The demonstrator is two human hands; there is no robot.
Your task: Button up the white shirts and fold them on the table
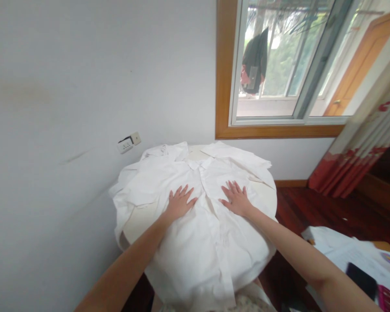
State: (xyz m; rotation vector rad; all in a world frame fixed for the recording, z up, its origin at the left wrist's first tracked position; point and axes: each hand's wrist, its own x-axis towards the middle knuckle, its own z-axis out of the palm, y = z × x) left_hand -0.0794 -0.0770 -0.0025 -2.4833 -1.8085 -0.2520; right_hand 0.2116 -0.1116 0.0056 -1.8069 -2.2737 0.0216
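Note:
A white button-up shirt (195, 242) lies spread over a round, pale table (266, 195), its collar towards the wall and its lower hem hanging over the near edge. My left hand (180, 203) rests flat on the shirt's left half, fingers spread. On the other side of the button placket, my right hand (235, 198) also lies flat with its fingers apart. One sleeve stretches out to the far right of the tabletop. At the left, more white cloth is bunched and drapes over the edge; whether all of it belongs to this shirt I cannot tell.
Behind the table stands a white wall with a socket (126, 145). A wood-framed window (225, 86) is at upper right, beside a red and cream curtain (337, 167). At lower right, papers (331, 247) and a dark phone (362, 279) lie on another surface.

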